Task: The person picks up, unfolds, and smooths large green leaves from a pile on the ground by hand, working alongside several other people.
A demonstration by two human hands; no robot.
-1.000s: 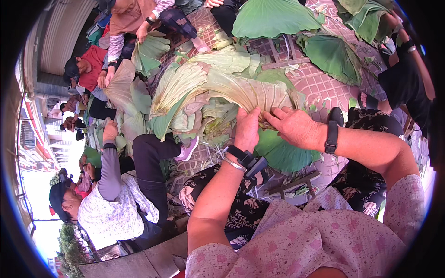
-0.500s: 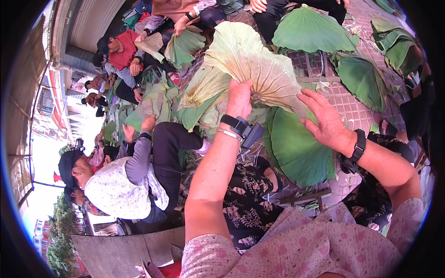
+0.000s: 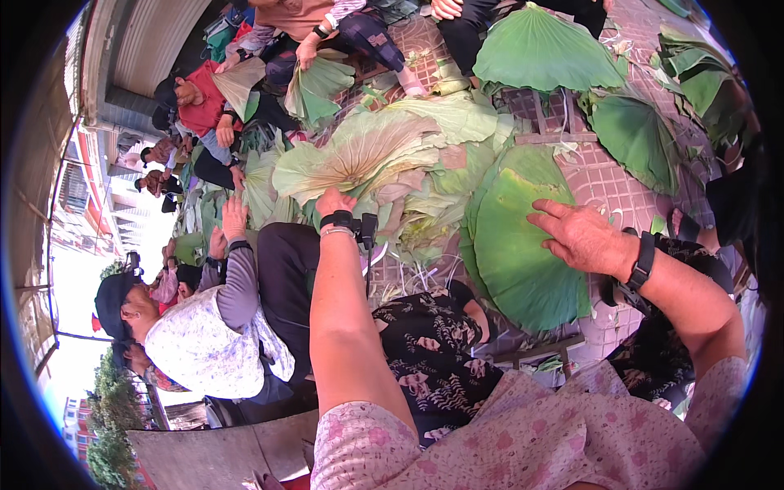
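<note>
My left hand [image 3: 335, 201] reaches far out to the left, its fingers closed at the lower edge of a pale, brownish lotus leaf [image 3: 367, 147]. That leaf is spread out over a heap of wilted leaves [image 3: 425, 208] on the ground. My right hand [image 3: 588, 237] holds nothing; its fingers are apart, just over a stack of green lotus leaves [image 3: 523, 269] in front of me. Whether its fingertips touch the top leaf I cannot tell.
More green leaves [image 3: 547, 53] lie on the paved ground [image 3: 621, 184] at the far right. A seated person in a white patterned vest [image 3: 204, 343] is close on my left. Farther back, another person holds a leaf [image 3: 318, 90]. A wooden board [image 3: 220, 453] stands at lower left.
My left hand has carried the pale leaf leftward and down onto the heap, away from my right hand. My right hand has come off the leaf's edge and dropped slightly.
</note>
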